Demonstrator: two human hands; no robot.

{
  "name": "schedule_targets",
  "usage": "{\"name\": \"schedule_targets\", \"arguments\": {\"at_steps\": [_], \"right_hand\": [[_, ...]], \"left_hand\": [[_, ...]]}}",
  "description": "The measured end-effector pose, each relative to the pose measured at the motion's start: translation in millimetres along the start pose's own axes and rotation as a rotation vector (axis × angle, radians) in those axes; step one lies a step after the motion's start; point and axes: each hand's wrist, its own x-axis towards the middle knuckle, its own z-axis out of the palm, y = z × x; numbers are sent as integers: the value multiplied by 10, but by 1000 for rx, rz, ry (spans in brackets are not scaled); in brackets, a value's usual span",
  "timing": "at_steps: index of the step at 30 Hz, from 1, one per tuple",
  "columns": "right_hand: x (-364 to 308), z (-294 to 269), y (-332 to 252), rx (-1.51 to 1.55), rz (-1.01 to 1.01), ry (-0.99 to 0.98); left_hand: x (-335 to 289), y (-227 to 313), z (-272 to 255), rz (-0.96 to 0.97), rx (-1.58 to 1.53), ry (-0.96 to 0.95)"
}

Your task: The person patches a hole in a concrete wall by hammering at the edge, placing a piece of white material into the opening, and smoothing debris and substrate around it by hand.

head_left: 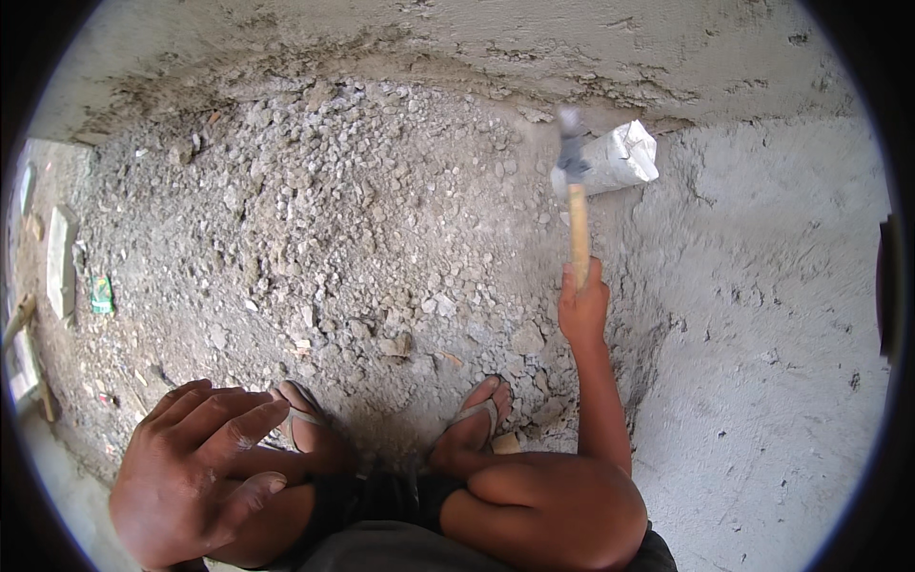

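My right hand (583,307) is wrapped round the wooden handle of a hammer (579,224). Its dark metal head is smeared by motion and overlaps the left end of a white, tube-like piece (612,164); whether the two touch I cannot tell. That piece sticks up from the ground close to the wall, and its right end looks crumpled or covered with folded white material. Over my left knee hovers my left hand (195,467), holding nothing, its fingers stretched out and slightly apart.
Loose grey rubble (334,210) covers the ground ahead of my sandalled feet. A rough plastered wall (457,38) runs along the far side, with a grey cement surface (762,315) at right. Far left lie a pale block (61,262), a green wrapper (102,295) and a wooden-handled tool (17,319).
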Motion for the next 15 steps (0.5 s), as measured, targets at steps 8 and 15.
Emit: {"name": "schedule_targets", "arguments": {"at_steps": [8,15], "right_hand": [[45,-203,-303,-211,102,-170],[228,25,160,-81,-59,-10]], "left_hand": [[-124,-145,61,19,0,41],[-41,-56,-9,19,-13,22]]}}
